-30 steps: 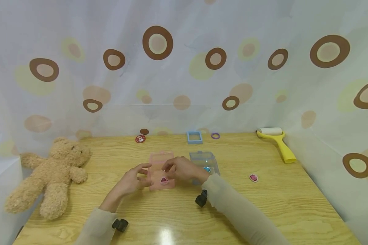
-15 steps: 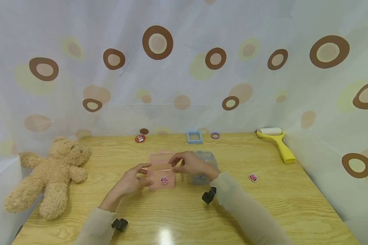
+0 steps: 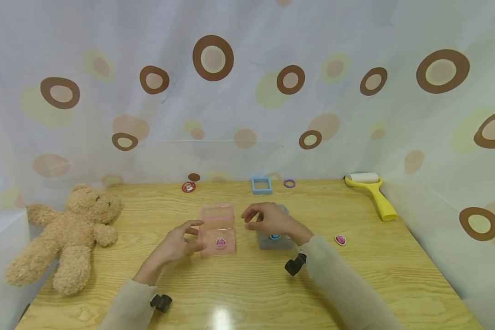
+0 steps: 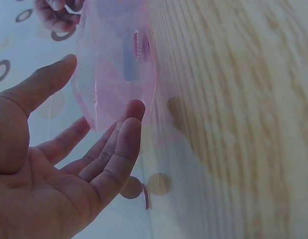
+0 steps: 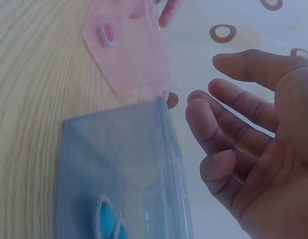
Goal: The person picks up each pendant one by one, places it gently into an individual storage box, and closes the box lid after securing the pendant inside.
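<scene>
A clear pink box [image 3: 206, 236] stands mid-table with its lid raised at the back and a pink heart-shaped gem [image 3: 220, 243] in it. My left hand [image 3: 175, 245] is at its left side, fingers spread and relaxed; I cannot tell whether the fingertips touch the wall. To the right is a clear blue box [image 3: 268, 244], with a blue gem [image 3: 275, 237] in a pearly rim inside. In the right wrist view a second blue shape beside it may be a reflection. My right hand [image 3: 272, 218] hovers over this box, fingers loosely bent with nothing between them, hiding most of its lid.
Another pink gem [image 3: 340, 240] lies on the table to the right. At the back are a red round badge [image 3: 188, 187], a light blue square frame [image 3: 261, 191] and a purple ring [image 3: 289, 183]. A teddy bear [image 3: 74, 229] lies left, a yellow-handled lint roller [image 3: 377, 197] far right.
My right hand has moved from over the pink box to the right, above the blue box. The pink gem shows fully in the pink box. My left hand has stayed in place.
</scene>
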{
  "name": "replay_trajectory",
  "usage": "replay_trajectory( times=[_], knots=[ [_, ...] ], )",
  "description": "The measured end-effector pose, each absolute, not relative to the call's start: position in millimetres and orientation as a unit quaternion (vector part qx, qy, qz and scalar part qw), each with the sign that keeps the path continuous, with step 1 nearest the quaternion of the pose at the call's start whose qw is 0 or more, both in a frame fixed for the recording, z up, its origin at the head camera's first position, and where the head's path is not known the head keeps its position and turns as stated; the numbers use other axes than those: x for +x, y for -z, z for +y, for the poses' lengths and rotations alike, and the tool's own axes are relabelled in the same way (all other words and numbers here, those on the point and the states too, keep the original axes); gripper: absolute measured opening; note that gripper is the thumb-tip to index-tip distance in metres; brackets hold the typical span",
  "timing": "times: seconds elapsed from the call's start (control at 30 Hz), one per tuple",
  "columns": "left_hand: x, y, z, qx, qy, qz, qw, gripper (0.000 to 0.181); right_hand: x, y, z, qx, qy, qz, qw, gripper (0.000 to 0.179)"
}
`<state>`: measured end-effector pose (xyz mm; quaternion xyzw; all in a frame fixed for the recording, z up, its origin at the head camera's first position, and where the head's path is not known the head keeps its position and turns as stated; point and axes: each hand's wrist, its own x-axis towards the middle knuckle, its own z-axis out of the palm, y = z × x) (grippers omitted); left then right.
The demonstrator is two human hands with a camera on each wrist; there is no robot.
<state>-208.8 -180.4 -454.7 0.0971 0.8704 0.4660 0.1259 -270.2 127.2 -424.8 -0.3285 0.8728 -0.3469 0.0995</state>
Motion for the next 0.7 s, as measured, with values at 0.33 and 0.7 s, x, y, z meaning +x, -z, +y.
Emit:
replay_trajectory(
  times=[0.33,0.7],
  knots=[
    [-208,454,-180,0.092,-0.463,0.873,0.126,0.071,-272,425,161,-0.299,0.343,0.887,0.075,0.024],
    [-208,453,-180,0.098,-0.463,0.872,0.125,0.071,-267,420,198,-0.271,0.34,0.899,0.055,0.026]
  ],
)
